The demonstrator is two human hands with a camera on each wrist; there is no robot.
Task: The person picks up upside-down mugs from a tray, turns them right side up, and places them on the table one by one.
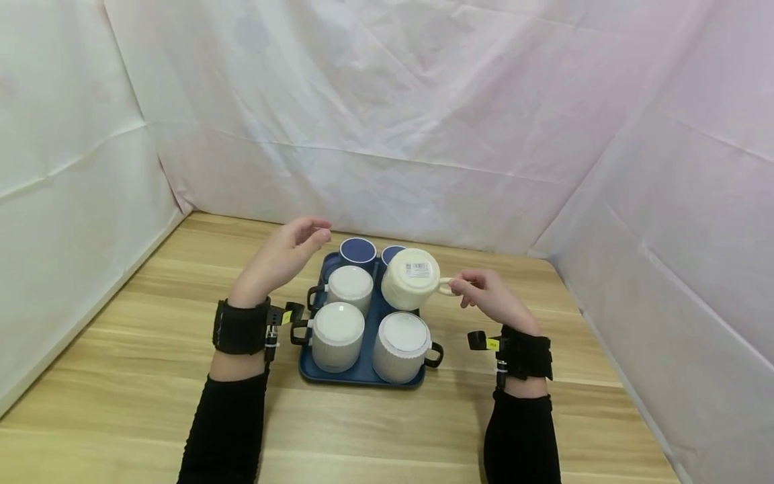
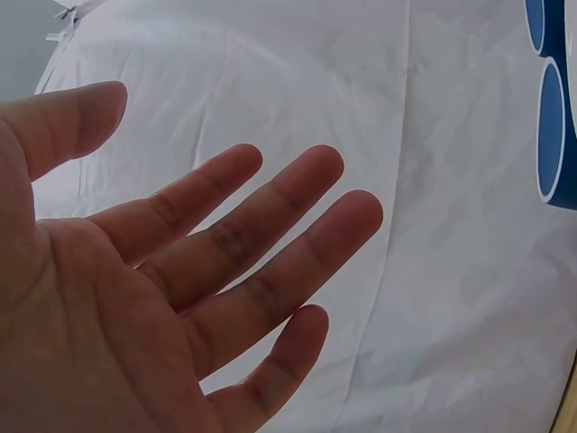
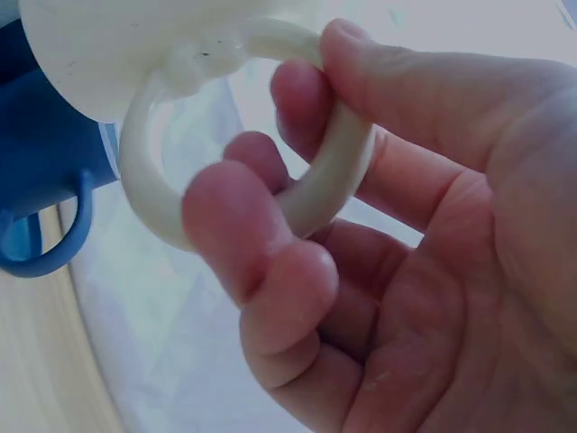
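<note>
My right hand (image 1: 478,288) pinches the handle (image 3: 306,194) of a cream mug (image 1: 411,277), which hangs tilted above the blue tray (image 1: 363,373) with its labelled bottom turned toward me. In the right wrist view the thumb and fingers (image 3: 261,262) curl round that handle. Raised above the tray's left side, my left hand (image 1: 290,252) holds nothing, and its fingers (image 2: 270,225) are spread straight in the left wrist view. On the tray stand three white ribbed mugs (image 1: 337,335), upside down, and two blue mugs (image 1: 357,252) at the back.
The tray sits mid-table on a wooden tabletop (image 1: 121,376). White sheeting (image 1: 387,121) walls the table at the back and on both sides. Bare wood lies left, right and in front of the tray.
</note>
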